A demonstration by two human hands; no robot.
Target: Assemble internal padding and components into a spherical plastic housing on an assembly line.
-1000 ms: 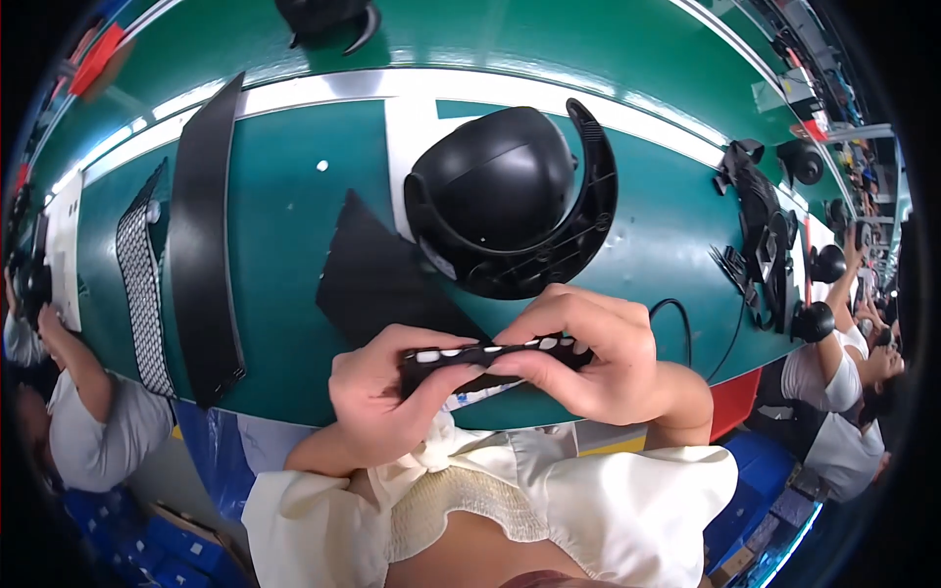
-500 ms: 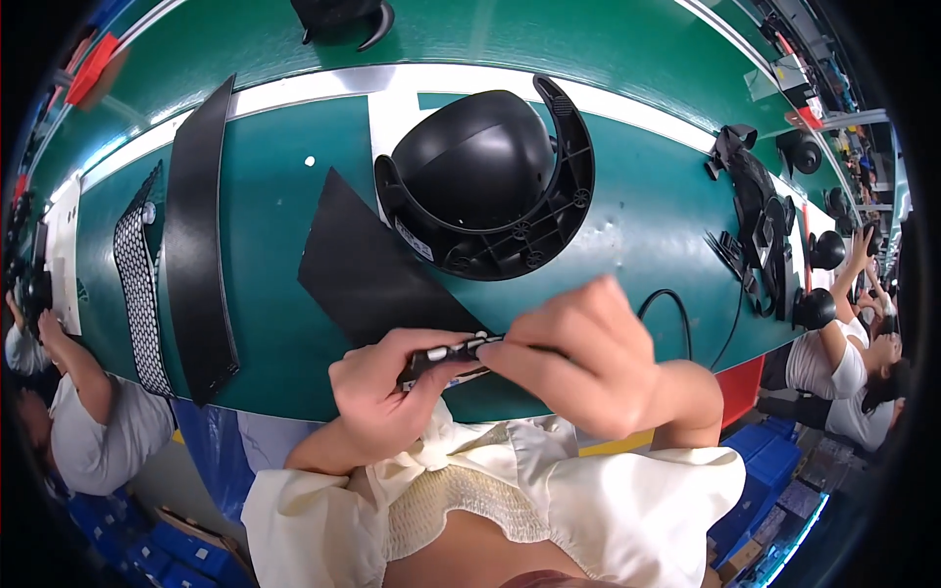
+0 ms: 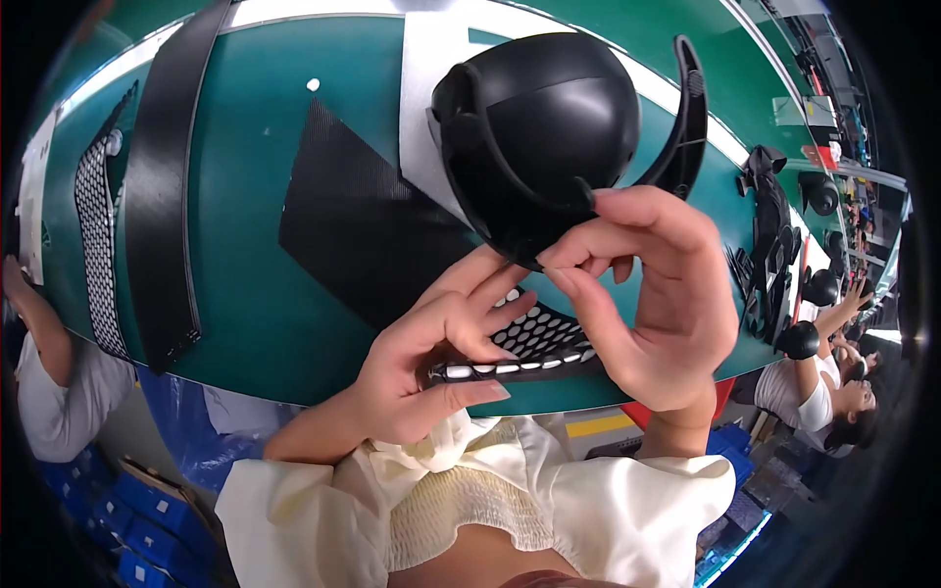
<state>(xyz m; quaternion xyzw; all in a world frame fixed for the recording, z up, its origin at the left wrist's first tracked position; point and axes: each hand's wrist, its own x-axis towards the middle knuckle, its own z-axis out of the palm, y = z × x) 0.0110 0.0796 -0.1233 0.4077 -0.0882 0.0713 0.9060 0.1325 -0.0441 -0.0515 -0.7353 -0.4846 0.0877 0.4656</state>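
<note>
A honeycomb-patterned black and white strip (image 3: 544, 338) rests in my left hand (image 3: 417, 363); its white-dotted edge lies between thumb and fingers. Beyond it, a glossy black helmet-like shell (image 3: 564, 108) leans toward me, a curved black band around its lower side. My right hand (image 3: 671, 284) pinches the shell's near lower edge between thumb and index finger, its other fingers bent beside the rim. The left fingertips also reach up near that edge; whether they touch it I cannot tell. Under the shell's left side lies a flat black ribbed sheet (image 3: 358, 216).
Farther left on the green table (image 3: 260, 127) lie a long black curved panel (image 3: 162, 196) and another honeycomb strip (image 3: 96, 216). A small white dot-like piece (image 3: 313, 85) sits near the sheet. Black straps (image 3: 769, 225) lie at right. Other people work at both sides.
The shell has come nearer and tilted toward me. My right hand has moved up from the strip to the shell's edge. In my left hand the strip has opened out, showing more honeycomb.
</note>
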